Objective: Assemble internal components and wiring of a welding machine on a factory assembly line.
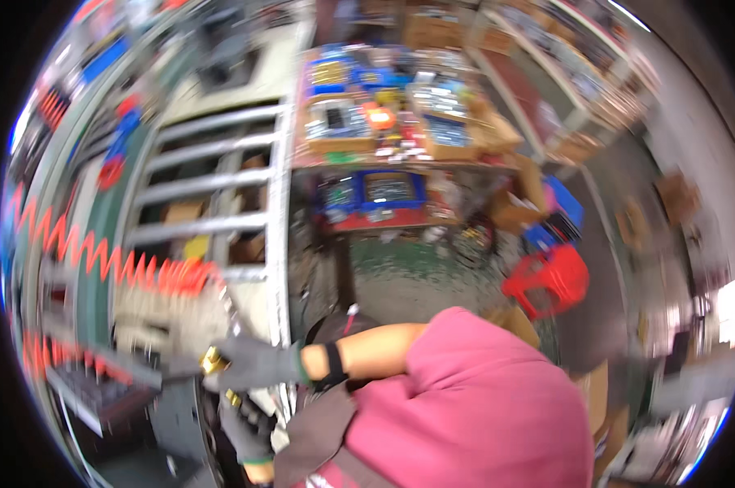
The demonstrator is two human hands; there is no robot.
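My right hand (261, 363), in a grey glove, reaches in from the right below the white slatted frame. It is closed round something with a rounded brass-coloured piece (213, 360) showing at the finger end. An orange coiled hose (139, 264) comes from the left, and its metal end (231, 309) runs down to this hand; the join is hidden. Just below is my left hand (247, 431), also gloved in grey. A small brass-coloured bit (234, 398) shows at its fingers, which are blurred and partly covered. A dark grey metal box (176, 427) stands beside it.
White metal slats (209, 185) span the bench ahead. Beyond, a table holds boxes (335, 122) of small metal parts, with blue bins (392, 189) underneath. A red plastic stool (550, 281) and cardboard boxes (518, 203) stand on the floor to the right. Shelving (546, 81) lines the far right.
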